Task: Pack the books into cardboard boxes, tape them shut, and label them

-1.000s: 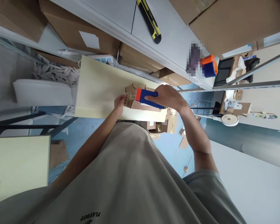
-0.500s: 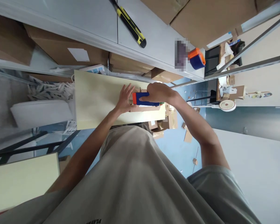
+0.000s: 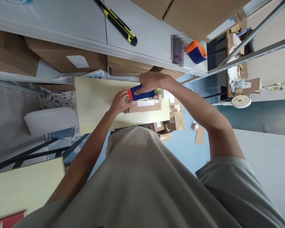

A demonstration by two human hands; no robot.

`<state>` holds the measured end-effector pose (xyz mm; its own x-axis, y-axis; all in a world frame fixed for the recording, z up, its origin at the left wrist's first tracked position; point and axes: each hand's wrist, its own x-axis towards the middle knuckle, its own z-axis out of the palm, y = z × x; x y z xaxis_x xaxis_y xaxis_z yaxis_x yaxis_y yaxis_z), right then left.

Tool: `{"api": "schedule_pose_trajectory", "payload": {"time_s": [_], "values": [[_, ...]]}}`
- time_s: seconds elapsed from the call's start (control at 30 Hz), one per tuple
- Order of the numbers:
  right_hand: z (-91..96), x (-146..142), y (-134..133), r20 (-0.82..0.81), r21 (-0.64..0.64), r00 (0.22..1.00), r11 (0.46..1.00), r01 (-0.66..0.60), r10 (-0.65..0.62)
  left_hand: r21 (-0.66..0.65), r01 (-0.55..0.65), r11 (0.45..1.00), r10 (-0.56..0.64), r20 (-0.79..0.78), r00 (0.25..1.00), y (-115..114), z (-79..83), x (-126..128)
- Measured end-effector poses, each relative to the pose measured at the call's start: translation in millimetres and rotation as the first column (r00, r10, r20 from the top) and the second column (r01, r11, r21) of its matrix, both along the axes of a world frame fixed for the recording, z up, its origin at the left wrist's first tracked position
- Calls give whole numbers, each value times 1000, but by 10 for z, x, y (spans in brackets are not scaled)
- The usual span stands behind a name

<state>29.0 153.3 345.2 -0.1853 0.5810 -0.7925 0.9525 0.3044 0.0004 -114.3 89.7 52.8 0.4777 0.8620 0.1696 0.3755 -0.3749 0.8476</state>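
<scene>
A small brown cardboard box (image 3: 144, 106) with a white label lies on a pale yellow board (image 3: 95, 98) in front of me. My right hand (image 3: 150, 81) is closed round a blue and orange tape dispenser (image 3: 141, 93) held just above the box's top. My left hand (image 3: 118, 102) is curled against the box's left end, pressing on it. The fingertips of both hands are partly hidden by the dispenser and the box.
A grey shelf (image 3: 68, 28) above carries a yellow and black utility knife (image 3: 117, 22), a second orange and blue dispenser (image 3: 196, 51) and large cardboard boxes (image 3: 204, 15). White foam (image 3: 49, 120) and shredded paper lie left. Cardboard scraps litter the blue floor (image 3: 187, 145).
My right hand has lifted the dispenser up and slightly left off the box. My left hand went from spread fingers to curled on the box's left end. The label now shows.
</scene>
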Motion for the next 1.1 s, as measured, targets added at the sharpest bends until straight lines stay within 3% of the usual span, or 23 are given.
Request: {"api": "schedule_pose_trajectory", "payload": {"time_s": [0.13, 0.33, 0.4, 0.47, 0.53, 0.6, 0.67, 0.73, 0.93, 1.0, 1.1], "values": [[-40, 254, 2, 27, -9, 999, 999, -43, 43, -37, -3, 999, 5, 56, 998, -66, -41, -11], [-147, 633, -79, 12, -105, 999, 993, 50, -49, -82, -11, 997, 16, 56, 998, -200, -27, -35], [-25, 793, -93, 3, -99, 998, 993, 63, -63, -100, -15, 995, 17, 24, 1000, -218, -21, -48], [215, 1035, -86, -10, -98, 997, 992, 80, -81, -108, -17, 994, 16, -7, 1000, -228, -21, -56], [507, 1367, -74, -33, -122, 993, 986, 110, -115, -111, -27, 993, 24, -32, 999, -238, -21, -53], [742, 1738, -81, 43, -61, 989, 988, 141, -139, -111, -47, 993, 41, -58, 998, -252, -8, -36], [830, 2080, -120, 90, -15, 981, 985, 171, -169, -105, -63, 992, 53, -89, 995, -275, 27, -7], [742, 2350, -178, 81, -6, 980, 983, 184, -183, -89, -69, 994, 57, -132, 990, -304, 94, 33], [71, 2850, -266, -27, 24, 985, 985, 174, -173, -45, 20, 999, -32, -295, 955, -362, 451, 195], [-30, 2981, -262, -83, -1, 981, 985, 175, -174, -46, 43, 998, -57, -342, 938, -356, 553, 237], [-33, 3121, -271, -174, -10, 971, 986, 164, -164, -47, 17, 999, -34, -393, 919, -350, 634, 258]]}}
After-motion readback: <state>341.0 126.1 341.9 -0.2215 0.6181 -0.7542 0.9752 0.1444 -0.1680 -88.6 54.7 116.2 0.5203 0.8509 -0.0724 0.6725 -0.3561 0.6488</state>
